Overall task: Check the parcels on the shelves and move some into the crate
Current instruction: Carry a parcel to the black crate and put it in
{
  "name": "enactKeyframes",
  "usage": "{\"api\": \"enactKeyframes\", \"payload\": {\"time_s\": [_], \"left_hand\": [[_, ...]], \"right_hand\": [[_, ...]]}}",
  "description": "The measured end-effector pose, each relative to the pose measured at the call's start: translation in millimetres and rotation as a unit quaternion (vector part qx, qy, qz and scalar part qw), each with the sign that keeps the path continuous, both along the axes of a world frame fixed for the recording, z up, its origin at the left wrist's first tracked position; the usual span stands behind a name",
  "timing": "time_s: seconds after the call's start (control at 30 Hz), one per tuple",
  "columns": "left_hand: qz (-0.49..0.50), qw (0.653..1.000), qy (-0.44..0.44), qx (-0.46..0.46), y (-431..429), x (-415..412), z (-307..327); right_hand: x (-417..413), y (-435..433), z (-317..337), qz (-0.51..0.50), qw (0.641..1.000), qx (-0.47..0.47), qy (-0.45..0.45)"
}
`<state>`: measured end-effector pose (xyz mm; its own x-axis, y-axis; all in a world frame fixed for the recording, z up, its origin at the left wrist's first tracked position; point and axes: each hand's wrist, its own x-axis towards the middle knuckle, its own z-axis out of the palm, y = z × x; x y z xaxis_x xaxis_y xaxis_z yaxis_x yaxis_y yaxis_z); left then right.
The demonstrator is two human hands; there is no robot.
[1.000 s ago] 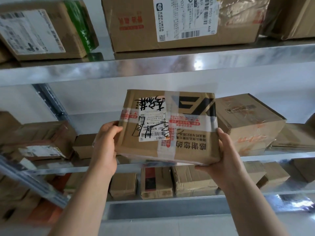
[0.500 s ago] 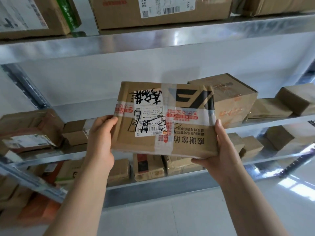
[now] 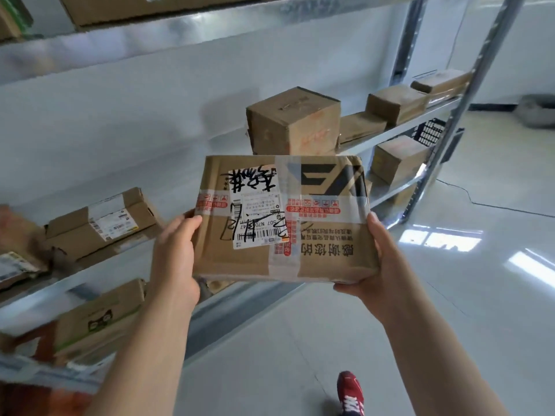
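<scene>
Several tiers of metal shelves (image 3: 210,34) carry brown boxes, and just off the middle shelf's front edge the flat taped parcel (image 3: 324,259) is held in the air, resting on nothing. The left hand (image 3: 175,256) grasps its left edge and the right hand (image 3: 378,265) grips its near right corner. I reckon the slick tape could let it slip on the way to the black crate (image 3: 428,136) past the shelf's right end.
</scene>
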<state>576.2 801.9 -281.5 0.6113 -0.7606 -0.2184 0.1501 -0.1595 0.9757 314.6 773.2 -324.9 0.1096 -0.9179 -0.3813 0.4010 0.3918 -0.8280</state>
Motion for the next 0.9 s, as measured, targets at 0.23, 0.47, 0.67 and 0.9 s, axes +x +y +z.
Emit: {"api": "enactKeyframes", "payload": {"time_s": [0.23,0.47,0.67,0.9], "left_hand": [[-0.064,0.997,0.001,0.04,-6.0,-66.0,-7.7],[-0.126,0.991,0.011,0.041,-31.3,-141.0,-8.6],[-0.178,0.983,0.016,0.04,-64.5,-219.0,-3.6],[-0.216,0.975,0.024,0.047,-105.5,-307.2,-6.7]], "right_hand": [[-66.3,37.0,1.9,-0.086,0.995,0.038,0.025],[-134.1,42.5,5.4,-0.146,0.986,0.062,0.042],[-205.1,27.1,14.9,-0.187,0.977,0.089,0.045],[-286.8,-5.9,19.1,-0.217,0.967,0.129,0.046]]}}
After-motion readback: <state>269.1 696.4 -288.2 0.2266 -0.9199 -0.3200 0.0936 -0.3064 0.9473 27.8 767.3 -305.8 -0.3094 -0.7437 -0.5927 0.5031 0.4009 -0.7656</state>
